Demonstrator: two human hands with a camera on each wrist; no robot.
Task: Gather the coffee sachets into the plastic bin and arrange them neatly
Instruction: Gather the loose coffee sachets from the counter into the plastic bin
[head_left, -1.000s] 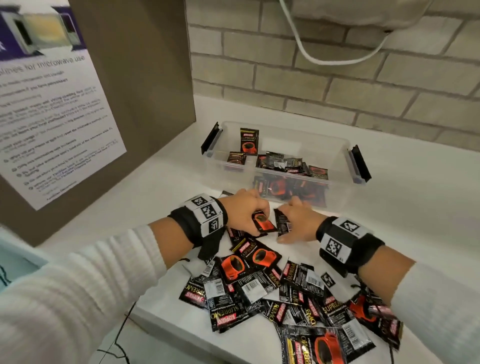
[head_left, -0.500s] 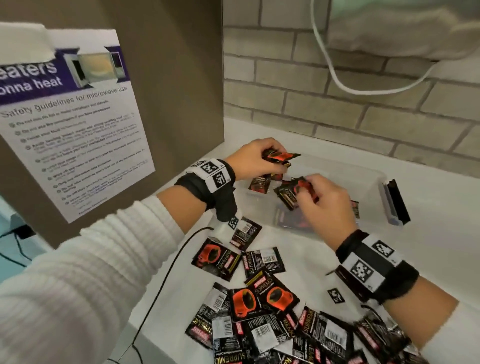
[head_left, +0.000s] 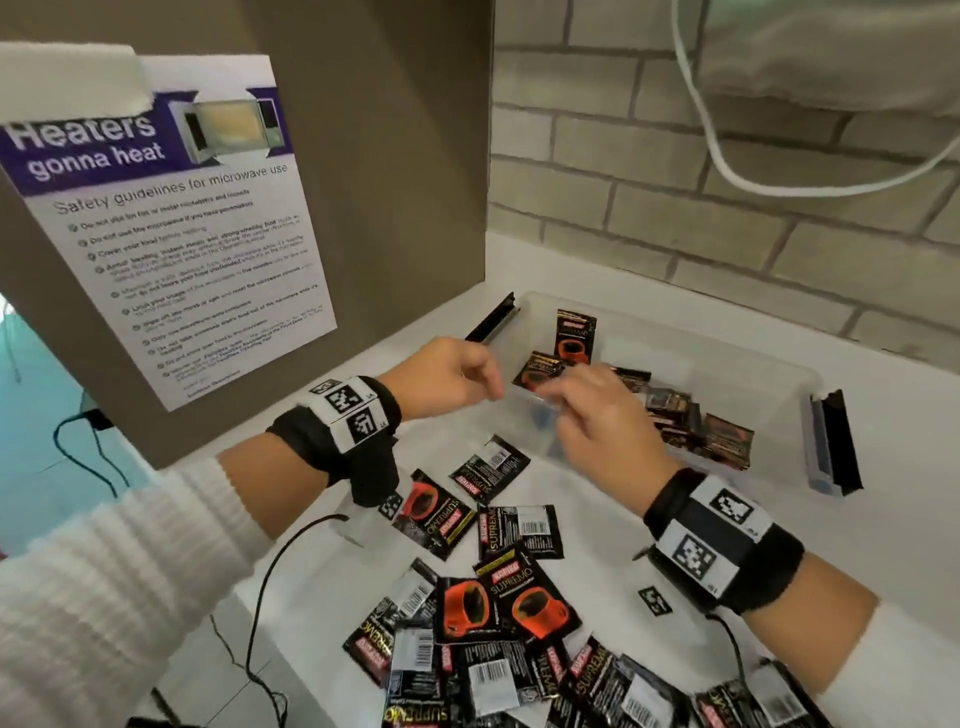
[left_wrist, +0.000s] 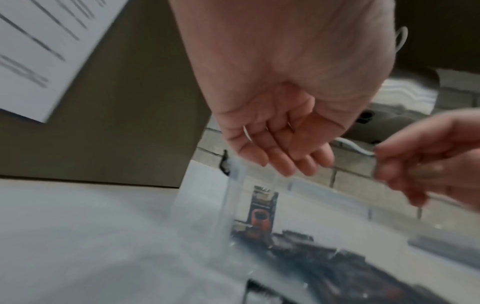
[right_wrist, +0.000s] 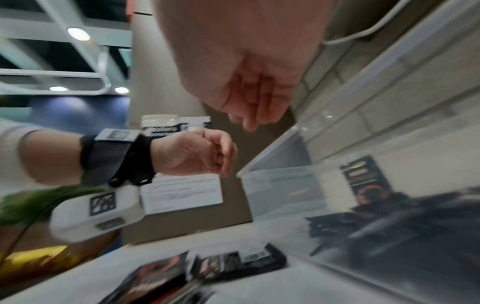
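Note:
The clear plastic bin (head_left: 701, 332) stands on the white counter against the brick wall. Inside it one black-and-orange coffee sachet (head_left: 575, 335) leans upright, and several more lie in a heap (head_left: 691, 421). Many loose sachets (head_left: 498, 613) are scattered on the counter in front of the bin. My left hand (head_left: 491, 387) hovers at the bin's near left corner, fingers relaxed and empty, as the left wrist view confirms (left_wrist: 283, 156). My right hand (head_left: 563, 410) hangs over the bin's near rim, also holding nothing (right_wrist: 254, 111).
A brown board with a microwave safety poster (head_left: 171, 234) rises at the left. Black latch handles (head_left: 836, 441) stick out at the bin's ends. A white cable (head_left: 753, 176) hangs on the wall. A black wire (head_left: 270, 571) trails over the counter's front edge.
Half a second ago each hand held sachets above the bin. Both hands are now empty, and they have drawn back a little toward the near rim.

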